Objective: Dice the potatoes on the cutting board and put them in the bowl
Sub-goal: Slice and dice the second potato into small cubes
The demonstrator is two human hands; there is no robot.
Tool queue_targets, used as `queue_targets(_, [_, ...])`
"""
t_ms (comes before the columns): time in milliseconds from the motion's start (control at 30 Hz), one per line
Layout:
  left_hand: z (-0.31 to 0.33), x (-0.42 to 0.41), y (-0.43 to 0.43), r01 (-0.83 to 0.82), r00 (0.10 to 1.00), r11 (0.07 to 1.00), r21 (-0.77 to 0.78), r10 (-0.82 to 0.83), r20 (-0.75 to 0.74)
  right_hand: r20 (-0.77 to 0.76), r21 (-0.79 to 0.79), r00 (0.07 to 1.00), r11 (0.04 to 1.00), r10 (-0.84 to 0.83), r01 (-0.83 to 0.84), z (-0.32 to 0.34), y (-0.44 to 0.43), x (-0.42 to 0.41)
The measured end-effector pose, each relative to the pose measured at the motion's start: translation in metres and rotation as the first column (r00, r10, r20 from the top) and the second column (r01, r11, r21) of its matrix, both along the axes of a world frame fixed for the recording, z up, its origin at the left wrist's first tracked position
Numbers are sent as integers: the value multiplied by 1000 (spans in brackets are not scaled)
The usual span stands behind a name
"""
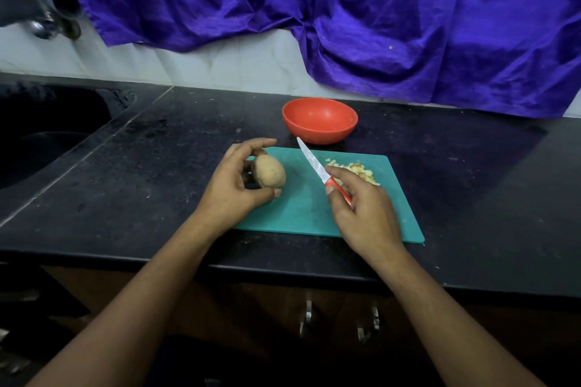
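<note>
potato [269, 171] and knife [317, 166] in hands

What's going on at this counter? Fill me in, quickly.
A person is dicing potatoes on a teal cutting board. The left hand holds a whole potato at the board's left end. The right hand grips a red-handled knife, its blade pointing toward the red bowl behind the board. A pile of diced pieces lies at the board's far right. None show in the bowl.

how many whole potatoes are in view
1: a whole potato held by the left hand at the left end of the cutting board. The hand may hide another.
</note>
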State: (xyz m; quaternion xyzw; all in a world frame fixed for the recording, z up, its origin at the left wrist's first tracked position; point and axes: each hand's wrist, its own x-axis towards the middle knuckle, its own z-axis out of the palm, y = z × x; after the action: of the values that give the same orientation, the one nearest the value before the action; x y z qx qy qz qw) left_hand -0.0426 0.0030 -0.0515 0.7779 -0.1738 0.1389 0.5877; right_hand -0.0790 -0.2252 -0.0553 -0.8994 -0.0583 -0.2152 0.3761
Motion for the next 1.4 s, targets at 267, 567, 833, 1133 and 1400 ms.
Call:
queue_targets(267, [3, -4, -2, -5, 999, 999, -43, 3, -49, -6, -17, 1000, 1000, 1, -1, 2, 1, -1])
queue_targets(567, [-4, 3, 1, 74, 997, 997, 37, -73, -37, -10, -18, 1000, 1000, 6, -6, 1, 0, -1])
queue_targets(833, [-1, 1, 1, 127, 990, 989, -69, -131, -51, 33, 81, 999, 996, 34, -37, -4, -2, 3])
queue_targets(1133, [0, -1, -1, 153, 978, 978, -143, -171, -119, -72, 550, 987, 831, 141, -79, 13, 27, -3])
queue_targets(1400, [0, -4, -1, 125, 990, 981, -152, -134, -53, -494, 615, 808, 786, 323, 62, 47, 48, 5])
